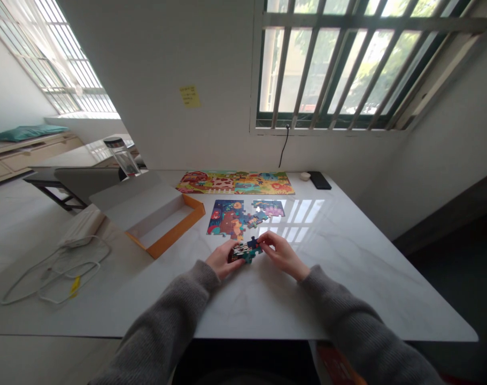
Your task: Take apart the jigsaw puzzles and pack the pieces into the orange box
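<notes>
- Two hands on one small clump of joined jigsaw pieces (pixel 245 250), over the white marble-look table (pixel 359 278); can't tell if it touches.
- Clump's long axis runs left-right between my hands. Both about equally near.
- My left hand (pixel 223 260) is closed around the dark end; my right hand (pixel 282 255) pinches the other end.
- Clump shows a black-and-white pattern, with a teal tab at the bottom.
- Straight ahead: partly built puzzle section (pixel 227 220), with a smaller section (pixel 268 208) to its right.
- Farther back: long, colourful assembled puzzle (pixel 235 183).
- To my left: orange-edged box tray (pixel 167 227).
</notes>
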Action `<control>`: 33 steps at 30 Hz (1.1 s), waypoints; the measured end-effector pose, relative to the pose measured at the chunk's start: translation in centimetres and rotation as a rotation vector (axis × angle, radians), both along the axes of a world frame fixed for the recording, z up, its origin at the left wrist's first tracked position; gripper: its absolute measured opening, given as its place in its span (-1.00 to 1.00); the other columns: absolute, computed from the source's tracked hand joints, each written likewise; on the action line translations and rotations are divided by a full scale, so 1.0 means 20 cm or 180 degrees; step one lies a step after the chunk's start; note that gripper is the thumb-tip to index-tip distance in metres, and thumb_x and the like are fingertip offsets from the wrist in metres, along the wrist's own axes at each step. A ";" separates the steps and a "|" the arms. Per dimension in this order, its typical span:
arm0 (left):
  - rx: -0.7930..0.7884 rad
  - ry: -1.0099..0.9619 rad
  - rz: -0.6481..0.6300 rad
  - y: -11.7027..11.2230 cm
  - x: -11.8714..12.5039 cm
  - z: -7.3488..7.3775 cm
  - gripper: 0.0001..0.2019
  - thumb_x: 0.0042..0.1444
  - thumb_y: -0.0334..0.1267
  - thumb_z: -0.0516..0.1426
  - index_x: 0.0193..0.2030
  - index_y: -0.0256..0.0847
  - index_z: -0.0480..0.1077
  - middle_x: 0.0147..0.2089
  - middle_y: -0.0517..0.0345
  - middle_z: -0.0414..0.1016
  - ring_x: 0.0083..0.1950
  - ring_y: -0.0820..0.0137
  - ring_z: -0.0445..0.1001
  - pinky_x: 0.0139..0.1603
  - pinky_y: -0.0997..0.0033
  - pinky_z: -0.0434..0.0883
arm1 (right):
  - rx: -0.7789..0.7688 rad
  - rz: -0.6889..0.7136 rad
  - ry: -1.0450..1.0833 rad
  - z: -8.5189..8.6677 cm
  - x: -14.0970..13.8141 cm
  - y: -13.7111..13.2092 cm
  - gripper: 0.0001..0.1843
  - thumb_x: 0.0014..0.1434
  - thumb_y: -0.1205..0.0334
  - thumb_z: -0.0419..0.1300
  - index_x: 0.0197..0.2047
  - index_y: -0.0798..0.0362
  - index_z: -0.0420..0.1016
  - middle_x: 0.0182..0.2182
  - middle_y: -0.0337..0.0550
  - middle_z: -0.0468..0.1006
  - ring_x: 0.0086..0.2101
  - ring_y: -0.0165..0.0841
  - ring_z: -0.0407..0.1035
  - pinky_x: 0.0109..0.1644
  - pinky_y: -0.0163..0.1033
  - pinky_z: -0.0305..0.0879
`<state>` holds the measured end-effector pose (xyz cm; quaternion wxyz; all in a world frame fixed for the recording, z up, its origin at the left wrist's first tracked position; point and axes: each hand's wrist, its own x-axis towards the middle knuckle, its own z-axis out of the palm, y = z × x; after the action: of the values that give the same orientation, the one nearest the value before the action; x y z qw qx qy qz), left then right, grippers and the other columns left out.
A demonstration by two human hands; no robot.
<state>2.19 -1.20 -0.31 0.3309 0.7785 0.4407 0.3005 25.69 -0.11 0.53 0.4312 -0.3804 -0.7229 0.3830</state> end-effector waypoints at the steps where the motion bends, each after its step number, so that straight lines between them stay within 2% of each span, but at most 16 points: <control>1: -0.0004 0.0002 0.0007 0.00 0.00 0.00 -0.59 0.03 -0.21 0.26 0.02 -0.25 0.36 -0.14 0.07 0.48 -0.15 0.26 0.46 -0.10 0.29 0.44 | -0.0025 0.0001 0.0098 0.01 0.00 -0.01 -0.83 0.25 0.20 0.14 -0.09 0.01 0.40 -0.37 -0.23 0.45 -0.35 -0.38 0.38 -0.22 -0.22 0.39; 4: -0.0049 -0.0053 0.0010 0.01 0.00 0.00 -0.56 0.01 -0.23 0.27 0.05 -0.25 0.34 -0.11 0.05 0.49 -0.13 0.25 0.48 -0.06 0.27 0.44 | 0.0072 0.0075 0.0224 0.02 -0.03 -0.05 -0.67 0.26 0.22 0.13 0.09 -0.03 0.31 -0.35 -0.25 0.43 -0.34 -0.39 0.39 -0.21 -0.23 0.40; 7: -0.0019 -0.0097 -0.0058 0.01 -0.01 -0.01 -0.51 -0.03 -0.27 0.28 0.07 -0.25 0.32 -0.04 0.02 0.48 -0.05 0.21 0.48 0.03 0.25 0.43 | 0.0508 0.0048 -0.0193 0.01 -0.07 -0.10 -0.81 0.26 0.29 0.10 -0.06 -0.04 0.39 -0.33 -0.22 0.43 -0.33 -0.38 0.37 -0.18 -0.23 0.37; 10: 0.0000 -0.0139 -0.0199 0.01 -0.01 -0.01 -0.46 -0.09 -0.33 0.29 0.09 -0.24 0.29 -0.01 0.01 0.46 -0.01 0.21 0.48 0.08 0.23 0.41 | 0.0838 0.0052 -0.0548 -0.02 -0.11 -0.12 -0.86 0.22 0.36 0.08 -0.18 -0.03 0.38 -0.34 -0.22 0.37 -0.36 -0.38 0.33 -0.23 -0.26 0.34; 13: -0.0113 -0.0313 -0.0300 0.01 -0.02 -0.01 -0.38 -0.12 -0.32 0.31 0.13 -0.24 0.25 0.02 -0.01 0.45 0.02 0.21 0.47 0.09 0.24 0.41 | 0.0840 0.0024 -0.0695 -0.05 -0.13 -0.14 -0.86 0.22 0.38 0.09 -0.18 -0.03 0.36 -0.31 -0.23 0.33 -0.37 -0.41 0.32 -0.24 -0.29 0.33; 17: -0.0273 -0.0344 -0.0237 0.00 -0.01 0.00 -0.54 0.03 -0.21 0.25 0.06 -0.26 0.29 -0.07 0.02 0.47 -0.12 0.26 0.50 -0.06 0.28 0.46 | 0.0831 0.0071 -0.0882 -0.05 -0.12 -0.13 -0.90 0.26 0.29 0.12 -0.13 -0.04 0.37 -0.33 -0.25 0.36 -0.38 -0.40 0.32 -0.25 -0.30 0.30; 19: -0.0230 -0.0262 -0.0161 -0.01 -0.01 0.01 -0.58 0.05 -0.20 0.24 0.03 -0.26 0.31 -0.09 0.03 0.47 -0.14 0.27 0.50 -0.07 0.27 0.46 | 0.0834 -0.0094 -0.0925 -0.04 -0.09 -0.07 -0.86 0.29 0.25 0.10 -0.07 -0.03 0.36 -0.40 -0.27 0.38 -0.40 -0.39 0.32 -0.26 -0.30 0.29; 22: -0.0225 -0.0244 -0.0153 -0.01 -0.01 0.01 -0.56 0.03 -0.22 0.26 0.04 -0.26 0.30 -0.06 0.02 0.48 -0.11 0.26 0.51 -0.04 0.26 0.46 | 0.0930 -0.0533 -0.1058 -0.03 0.00 0.10 -0.80 0.34 0.28 -0.01 -0.04 0.03 0.38 -0.40 -0.22 0.43 -0.39 -0.35 0.33 -0.21 -0.25 0.31; 25: -0.0326 -0.0311 -0.0195 -0.01 -0.01 0.01 -0.55 0.06 -0.20 0.25 0.07 -0.26 0.28 -0.05 0.00 0.49 -0.11 0.27 0.52 -0.03 0.27 0.46 | 0.1280 -0.0456 -0.1608 -0.04 0.09 0.32 -0.73 0.30 0.39 -0.03 -0.05 0.07 0.44 -0.20 -0.04 0.51 -0.14 -0.23 0.35 0.04 -0.12 0.27; 28: -0.0388 -0.0366 -0.0182 -0.01 -0.01 0.00 -0.54 0.06 -0.17 0.26 0.07 -0.25 0.29 -0.03 0.00 0.50 -0.09 0.27 0.52 -0.01 0.27 0.46 | 0.1387 -0.0434 -0.2061 -0.05 0.11 0.49 -0.63 0.26 0.43 -0.01 0.09 0.11 0.41 0.03 0.05 0.47 0.03 -0.18 0.27 0.18 -0.06 0.17; 30: -0.0406 -0.0386 -0.0172 -0.01 -0.01 0.00 -0.54 0.05 -0.16 0.27 0.06 -0.25 0.29 -0.02 0.00 0.50 -0.08 0.26 0.52 0.01 0.27 0.46 | 0.1263 -0.0351 -0.2361 -0.04 0.10 0.56 -0.53 0.23 0.46 0.04 0.20 0.13 0.34 0.15 0.06 0.39 0.09 -0.16 0.21 0.23 -0.07 0.11; 33: -0.0463 -0.0467 -0.0214 -0.01 -0.01 0.00 -0.54 0.06 -0.17 0.26 0.07 -0.25 0.28 -0.02 0.00 0.51 -0.07 0.26 0.53 0.01 0.27 0.46 | 0.0956 -0.0179 -0.2696 0.02 0.07 0.62 -0.41 0.13 0.45 0.17 0.25 0.13 0.31 0.11 0.10 0.40 0.07 -0.10 0.21 0.20 -0.06 0.13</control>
<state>2.08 -1.46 -0.23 0.4278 0.7426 0.4096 0.3126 27.10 12.35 0.83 0.1580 -0.4564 -0.8726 0.0724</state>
